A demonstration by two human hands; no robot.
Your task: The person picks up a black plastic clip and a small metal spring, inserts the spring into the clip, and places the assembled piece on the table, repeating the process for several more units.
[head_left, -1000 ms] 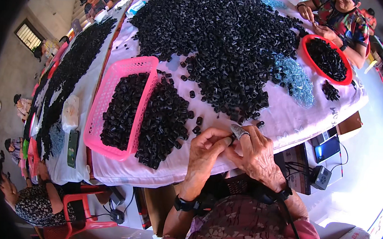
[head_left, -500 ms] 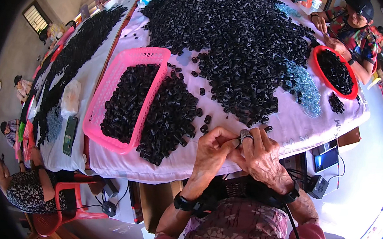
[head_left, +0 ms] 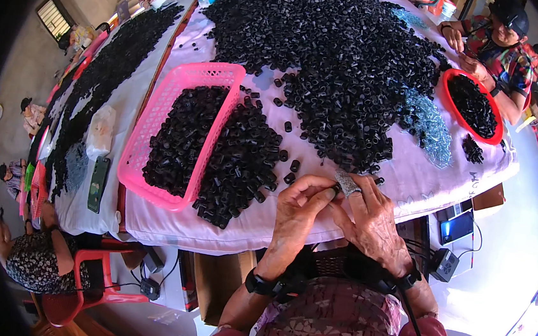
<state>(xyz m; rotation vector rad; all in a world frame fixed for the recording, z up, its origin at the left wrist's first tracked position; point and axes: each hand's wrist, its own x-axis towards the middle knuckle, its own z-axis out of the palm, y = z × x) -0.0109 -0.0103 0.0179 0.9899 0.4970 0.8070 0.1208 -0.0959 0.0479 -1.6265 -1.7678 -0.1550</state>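
My left hand (head_left: 296, 210) is closed, with thumb and forefinger pinching a small black plastic cap (head_left: 336, 190) in front of my chest at the table's near edge. Close beside it is my right hand (head_left: 373, 220); its thumb reaches toward the left fingertips, apart from its forefinger. A grey, rough-looking cover (head_left: 347, 182) sits on a right fingertip, near the cap. Just beyond both hands spreads a large heap of short hollow black caps (head_left: 330, 58). To their left, a pink plastic basket (head_left: 134, 156) holds more caps, with another pile (head_left: 238, 159) against its side.
Small clear bluish pieces (head_left: 432, 134) lie at the heap's right, near a red bowl (head_left: 446, 97) of black parts. Across the table, a person (head_left: 496, 53) works. Left are a second table, a green phone (head_left: 98, 185) and a red chair (head_left: 91, 267). Dark cables hang below the edge.
My right hand has loosened: its fingers have spread and its thumb has come away slightly. The left pinch stays in place. The view has shifted a little.
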